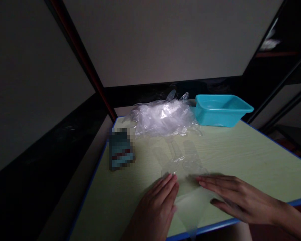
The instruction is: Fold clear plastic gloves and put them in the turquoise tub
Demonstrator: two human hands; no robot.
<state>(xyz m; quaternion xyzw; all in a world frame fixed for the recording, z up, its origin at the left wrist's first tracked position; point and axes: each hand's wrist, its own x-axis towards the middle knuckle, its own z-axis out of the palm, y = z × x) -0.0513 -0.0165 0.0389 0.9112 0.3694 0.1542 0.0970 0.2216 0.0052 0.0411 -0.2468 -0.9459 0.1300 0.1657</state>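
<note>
Head view: one clear disposable glove (187, 167) lies flat on the wood-grain tabletop (243, 150), its fingers pointing away from the person. Outline faint; some finger edges hard to trace. Its cuff runs between the hands and reaches the blue near edge. Pixelation masks the dark object (121, 149) at the table's left side; identity unreadable. Crumpled clear plastic gloves (165, 117) overlap at the far side, so no count possible. Turquoise plastic bin (218, 117) stands just beside them; its inner floor is mostly hidden.

Left hand (160, 201): palm down, fingers extended and pressed together, tips at the glove's left margin. Right hand (235, 195): reaches in from the side, fingers straight and close together, thumb apart, tips over the glove's right margin. No pinch visible in either; right-hand contact unclear.
</note>
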